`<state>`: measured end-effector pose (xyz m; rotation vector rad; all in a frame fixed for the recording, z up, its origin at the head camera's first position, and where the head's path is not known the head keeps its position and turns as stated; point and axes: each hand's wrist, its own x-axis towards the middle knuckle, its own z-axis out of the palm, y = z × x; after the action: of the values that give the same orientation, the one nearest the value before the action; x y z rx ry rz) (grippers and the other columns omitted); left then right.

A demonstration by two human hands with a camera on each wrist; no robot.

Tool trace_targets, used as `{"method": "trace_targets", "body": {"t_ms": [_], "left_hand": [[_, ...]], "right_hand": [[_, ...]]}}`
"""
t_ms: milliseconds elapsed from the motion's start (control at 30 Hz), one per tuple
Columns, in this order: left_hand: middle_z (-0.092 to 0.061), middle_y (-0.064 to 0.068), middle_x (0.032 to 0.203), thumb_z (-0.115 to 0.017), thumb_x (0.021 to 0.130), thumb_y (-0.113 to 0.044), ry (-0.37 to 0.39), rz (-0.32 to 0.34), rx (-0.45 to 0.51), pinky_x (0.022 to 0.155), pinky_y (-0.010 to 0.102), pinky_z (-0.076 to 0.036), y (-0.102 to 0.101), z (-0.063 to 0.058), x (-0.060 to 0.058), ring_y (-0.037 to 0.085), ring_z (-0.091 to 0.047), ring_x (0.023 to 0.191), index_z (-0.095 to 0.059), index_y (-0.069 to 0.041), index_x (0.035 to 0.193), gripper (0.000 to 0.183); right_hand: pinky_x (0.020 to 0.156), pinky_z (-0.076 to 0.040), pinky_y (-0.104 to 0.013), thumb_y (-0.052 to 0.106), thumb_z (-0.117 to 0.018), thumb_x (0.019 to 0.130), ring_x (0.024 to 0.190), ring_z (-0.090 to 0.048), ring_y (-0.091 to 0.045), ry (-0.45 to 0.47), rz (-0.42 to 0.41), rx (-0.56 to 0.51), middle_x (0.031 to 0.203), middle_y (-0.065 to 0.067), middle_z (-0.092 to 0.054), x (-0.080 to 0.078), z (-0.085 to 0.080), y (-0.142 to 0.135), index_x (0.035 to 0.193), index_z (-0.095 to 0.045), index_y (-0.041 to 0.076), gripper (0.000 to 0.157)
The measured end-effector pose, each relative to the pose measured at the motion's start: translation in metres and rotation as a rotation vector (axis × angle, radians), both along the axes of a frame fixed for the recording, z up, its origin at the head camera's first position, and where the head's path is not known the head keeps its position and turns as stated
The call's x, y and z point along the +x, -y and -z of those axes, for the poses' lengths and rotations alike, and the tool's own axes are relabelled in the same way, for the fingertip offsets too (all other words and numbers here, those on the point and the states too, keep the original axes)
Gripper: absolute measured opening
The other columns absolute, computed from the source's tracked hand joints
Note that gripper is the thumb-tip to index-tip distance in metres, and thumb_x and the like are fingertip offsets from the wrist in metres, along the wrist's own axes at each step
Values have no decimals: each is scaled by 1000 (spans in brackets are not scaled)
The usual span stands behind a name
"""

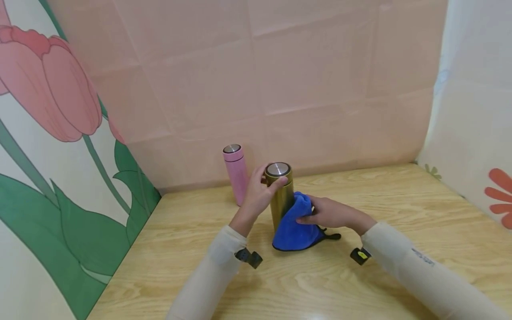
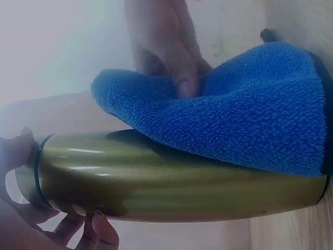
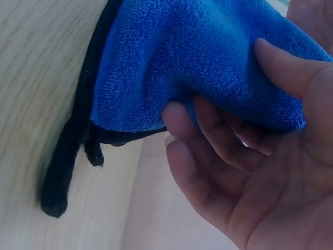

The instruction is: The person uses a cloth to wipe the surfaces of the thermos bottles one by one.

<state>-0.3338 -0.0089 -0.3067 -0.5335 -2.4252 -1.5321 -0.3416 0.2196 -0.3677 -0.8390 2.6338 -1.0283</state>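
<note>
A gold thermos bottle [image 1: 277, 209] with a silver-topped lid [image 1: 278, 168] stands upright on the table. My left hand [image 1: 259, 191] grips it near the top, thumb across the lid's side and fingers around the far side. In my right hand [image 1: 332, 212] is a blue towel [image 1: 294, 231] with black edging, pinched between thumb and fingers. The towel lies along the bottle's right side, and its lower edge hangs down near the table. The left wrist view shows the cloth [image 2: 250, 109] overlapping the gold body [image 2: 156, 182]. A black hanging loop [image 3: 57, 177] sticks out from the towel's corner.
Behind and to the left of the gold bottle stands a pink thermos bottle [image 1: 237, 175]. The wooden table [image 1: 192, 266] backs onto a pinkish sheet [image 1: 280, 89]. A tulip-printed panel [image 1: 52, 89] borders the left side; a pale flowered one [image 1: 480, 133] borders the right.
</note>
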Motion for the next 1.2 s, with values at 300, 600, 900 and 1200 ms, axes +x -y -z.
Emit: {"method": "trace_targets", "body": {"t_ms": [300, 600, 900, 1200], "left_hand": [[-50, 11, 140, -70, 92, -41, -10, -3, -4, 88, 37, -50, 1, 0, 1, 27, -51, 112, -50, -16, 143, 60], [-51, 12, 140, -70, 92, -42, -25, 4, -16, 87, 36, -51, 1, 0, 2, 28, -53, 110, -50, -15, 142, 61], [-54, 13, 136, -71, 91, -39, -71, 1, -40, 85, 35, -52, 2, 1, 1, 29, -55, 108, -52, -13, 140, 59], [-55, 14, 135, -71, 92, -37, -96, -7, -55, 86, 36, -51, 3, -2, 1, 30, -56, 108, -50, -10, 143, 62]], "right_hand": [[87, -57, -45, 40, -66, 95, 106, -67, -24, -162, 26, 59, 119, -9, -69, 2, -4, -1, 129, -57, 7, 49], [73, -58, -35, 34, -69, 93, 88, -67, -15, -213, 63, 64, 101, -3, -72, 0, -3, -3, 119, -60, 12, 35], [76, -58, -38, 29, -69, 94, 94, -70, -19, -292, 122, 16, 107, -6, -72, 4, -11, 1, 127, -58, 11, 39], [71, -57, -35, 31, -68, 95, 88, -69, -18, -317, 190, -51, 101, -6, -72, 9, -21, 4, 124, -60, 12, 35]]}}
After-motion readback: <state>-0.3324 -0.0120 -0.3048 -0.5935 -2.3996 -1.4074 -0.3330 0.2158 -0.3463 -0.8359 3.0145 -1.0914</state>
